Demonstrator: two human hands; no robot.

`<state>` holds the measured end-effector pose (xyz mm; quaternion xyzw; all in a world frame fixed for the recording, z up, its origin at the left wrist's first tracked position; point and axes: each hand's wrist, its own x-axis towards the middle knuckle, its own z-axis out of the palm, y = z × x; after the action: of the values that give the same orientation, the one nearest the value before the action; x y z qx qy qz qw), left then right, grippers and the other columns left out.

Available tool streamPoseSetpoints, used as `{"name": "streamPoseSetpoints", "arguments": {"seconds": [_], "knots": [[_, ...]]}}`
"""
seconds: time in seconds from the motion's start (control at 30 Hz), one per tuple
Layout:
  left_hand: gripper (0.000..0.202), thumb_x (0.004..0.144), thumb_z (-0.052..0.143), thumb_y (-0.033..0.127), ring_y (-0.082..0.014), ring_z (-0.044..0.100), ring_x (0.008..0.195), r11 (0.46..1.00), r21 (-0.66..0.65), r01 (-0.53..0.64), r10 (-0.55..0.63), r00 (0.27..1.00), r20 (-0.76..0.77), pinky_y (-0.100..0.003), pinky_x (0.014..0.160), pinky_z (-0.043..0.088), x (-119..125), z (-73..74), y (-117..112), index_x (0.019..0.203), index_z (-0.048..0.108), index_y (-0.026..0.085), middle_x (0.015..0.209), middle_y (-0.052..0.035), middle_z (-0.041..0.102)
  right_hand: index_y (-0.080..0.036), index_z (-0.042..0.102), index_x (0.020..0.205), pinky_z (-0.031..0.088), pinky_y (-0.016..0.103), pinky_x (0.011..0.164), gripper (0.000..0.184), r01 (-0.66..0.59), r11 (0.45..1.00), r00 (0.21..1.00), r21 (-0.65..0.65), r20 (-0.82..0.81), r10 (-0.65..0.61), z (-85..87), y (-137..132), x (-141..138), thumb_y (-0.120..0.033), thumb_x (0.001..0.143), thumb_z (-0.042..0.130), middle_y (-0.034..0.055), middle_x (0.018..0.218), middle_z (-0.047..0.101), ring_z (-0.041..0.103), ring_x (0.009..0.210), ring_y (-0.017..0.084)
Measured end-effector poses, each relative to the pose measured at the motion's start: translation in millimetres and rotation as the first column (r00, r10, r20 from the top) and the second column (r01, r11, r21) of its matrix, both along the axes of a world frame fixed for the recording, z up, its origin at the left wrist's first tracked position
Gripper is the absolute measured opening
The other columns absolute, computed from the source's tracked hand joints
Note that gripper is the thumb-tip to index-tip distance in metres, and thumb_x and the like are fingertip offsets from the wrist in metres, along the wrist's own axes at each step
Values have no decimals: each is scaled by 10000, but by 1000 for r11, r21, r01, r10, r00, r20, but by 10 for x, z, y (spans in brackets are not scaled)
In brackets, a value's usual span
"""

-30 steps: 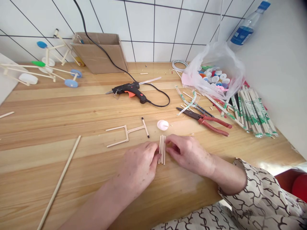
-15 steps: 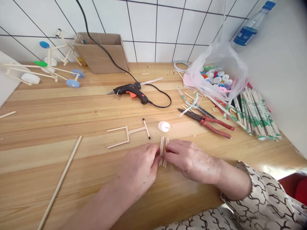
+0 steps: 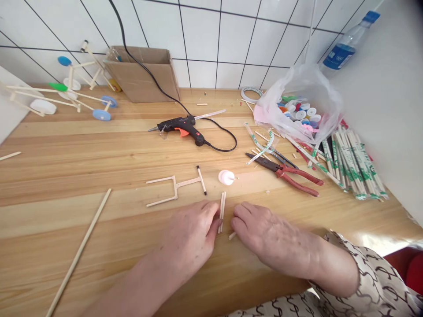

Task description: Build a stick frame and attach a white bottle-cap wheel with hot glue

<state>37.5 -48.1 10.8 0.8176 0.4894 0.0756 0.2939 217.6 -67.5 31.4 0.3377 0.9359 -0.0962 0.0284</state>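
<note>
The left hand [image 3: 188,234] lies curled on the counter [image 3: 99,154], its fingertips [image 3: 215,220] against the side of two thin wooden sticks [image 3: 222,211]. Whether it is clamping them or only touching them, I cannot tell. The sticks lie almost side by side, pointing toward 12 o'clock. The right hand [image 3: 264,233] holds nothing, its loosely curled fingers resting just beside the sticks, so the hands stay apart with the sticks between them. A short stick [image 3: 232,236] lies at the right hand's fingertips.

From the sticks, a white cap [image 3: 226,177] sits near at 12 o'clock. A flat stick frame [image 3: 175,188] lies at 10 o'clock, and a long stick [image 3: 77,253] lies farther off at 9 o'clock. A glue gun [image 3: 183,127] with a black cord rests at 11 o'clock, and red-handled pliers [image 3: 284,174] at 2 o'clock. Beyond the pliers, a bundle of wrapped chopsticks [image 3: 357,165] lies at 2 o'clock, beside a plastic bag [image 3: 297,94] of bottle caps [image 3: 300,115]. A cardboard box [image 3: 140,75] stands against the tiles at 11 o'clock, and two stick-and-cap carts [image 3: 79,99] sit at 10 o'clock.
</note>
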Motion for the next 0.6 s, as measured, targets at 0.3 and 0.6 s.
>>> {"name": "streamPoseSetpoints", "arguments": {"seconds": [0.3,0.6], "knots": [[134,829,471,139,-144,589,655,982,148,-115,81,972,219,-257,603,443,-5,-33,-59,821,592,197,732,-4,649,-170,484,916,469,261,608,218,243,958,827,-153,-484,-287,19,30,48,-13,819,367,49,777,573,528,685,153],[121,852,459,147,-125,566,630,956,243,-162,81,946,313,-241,586,439,-10,-61,-68,818,562,201,708,2,621,-196,528,874,493,241,635,97,365,880,548,-305,-694,-468,-18,90,41,-104,854,505,18,767,593,577,692,126]]}}
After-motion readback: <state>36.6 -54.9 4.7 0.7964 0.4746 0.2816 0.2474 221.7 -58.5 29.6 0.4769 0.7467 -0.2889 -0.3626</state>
